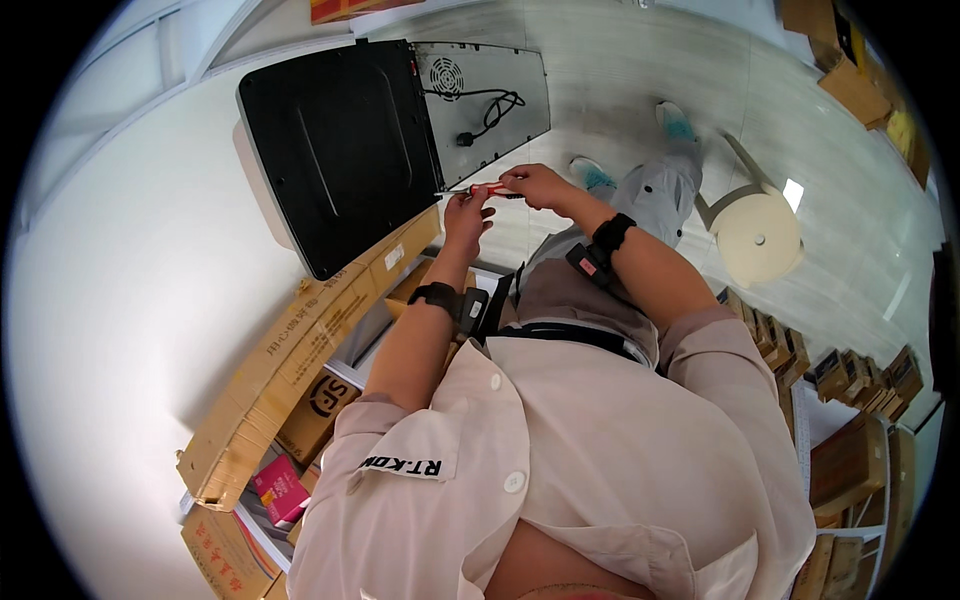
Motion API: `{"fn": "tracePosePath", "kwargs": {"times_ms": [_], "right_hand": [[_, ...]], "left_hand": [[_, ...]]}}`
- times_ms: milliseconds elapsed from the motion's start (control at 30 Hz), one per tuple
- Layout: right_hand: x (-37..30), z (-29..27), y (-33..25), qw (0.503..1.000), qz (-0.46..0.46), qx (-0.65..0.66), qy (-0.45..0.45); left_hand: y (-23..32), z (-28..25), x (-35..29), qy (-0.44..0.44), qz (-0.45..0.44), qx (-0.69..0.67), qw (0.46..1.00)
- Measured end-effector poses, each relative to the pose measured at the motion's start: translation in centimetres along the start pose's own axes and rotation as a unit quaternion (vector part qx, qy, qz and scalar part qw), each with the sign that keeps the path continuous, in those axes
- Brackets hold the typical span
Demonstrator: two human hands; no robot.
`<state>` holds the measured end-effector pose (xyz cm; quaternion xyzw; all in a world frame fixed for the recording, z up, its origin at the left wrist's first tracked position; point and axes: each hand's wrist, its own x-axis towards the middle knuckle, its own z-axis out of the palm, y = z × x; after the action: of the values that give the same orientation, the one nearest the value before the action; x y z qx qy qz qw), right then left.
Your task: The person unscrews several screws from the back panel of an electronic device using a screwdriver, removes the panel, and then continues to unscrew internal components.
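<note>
In front of the chest, above the floor, both hands pinch a red-handled screwdriver [490, 190]: right hand [538, 186] closed on the handle end, left hand [466, 212] fingertips on the shaft. Long axis runs roughly left-right, thin metal tip pointing left toward the black appliance [335, 150] lying on the white table [120, 300]. Cardboard box [300, 360] sits at the table edge below.

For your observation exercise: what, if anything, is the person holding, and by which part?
A slim screwdriver with a red handle, held in both hands: the right hand grips the red handle end, while the left hand pinches the thin metal shaft near its tip.
</note>
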<state>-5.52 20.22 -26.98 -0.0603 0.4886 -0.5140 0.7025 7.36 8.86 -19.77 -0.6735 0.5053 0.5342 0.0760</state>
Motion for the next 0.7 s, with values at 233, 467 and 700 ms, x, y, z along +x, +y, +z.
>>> {"fn": "tracePosePath", "kwargs": {"times_ms": [233,467,700], "right_hand": [[0.7,0.6,-0.8,0.999,0.036,0.003,-0.008],[0.4,0.8,0.5,0.998,0.057,0.029,-0.019],[0.3,1.5,1.2,0.997,0.047,0.056,0.009]], "left_hand": [[-0.6,0.6,0.6,0.044,-0.015,-0.064,0.997],[-0.8,0.8,0.1,0.057,-0.024,-0.056,0.996],[-1.2,-0.1,0.8,0.036,-0.004,-0.017,0.999]]}}
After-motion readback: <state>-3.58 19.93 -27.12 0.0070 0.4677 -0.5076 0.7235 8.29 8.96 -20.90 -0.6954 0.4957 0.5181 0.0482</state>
